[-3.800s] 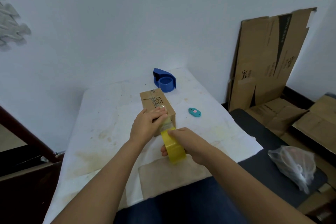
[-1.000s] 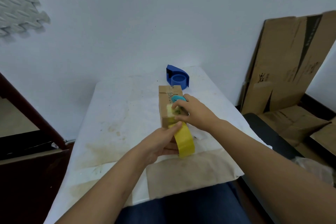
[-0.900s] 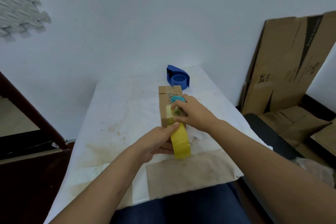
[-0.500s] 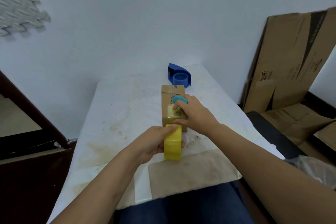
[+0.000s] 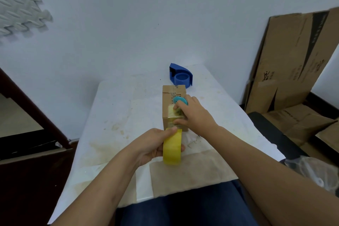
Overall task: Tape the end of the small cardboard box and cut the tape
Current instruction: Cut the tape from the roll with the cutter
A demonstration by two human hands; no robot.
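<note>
A small brown cardboard box point(image 5: 169, 97) lies lengthwise on the white table point(image 5: 119, 115), its near end toward me. Yellowish tape runs over its near top edge and down the end face. My left hand point(image 5: 152, 145) grips the yellow tape roll point(image 5: 172, 147) upright just in front of the box's near end. My right hand point(image 5: 192, 115) rests on the box's near top corner and holds a small teal cutter point(image 5: 180, 100) against the taped top.
A blue tape dispenser point(image 5: 180, 76) stands behind the box near the wall. A brown paper sheet point(image 5: 187, 172) lies at the table's near edge. Flattened cartons point(image 5: 293, 60) lean on the right wall. A clear plastic bag point(image 5: 310, 170) sits at right.
My right hand let go of the roll and picked up the teal cutter, bringing it onto the box. My left hand took over the roll and turned it upright near the box's end.
</note>
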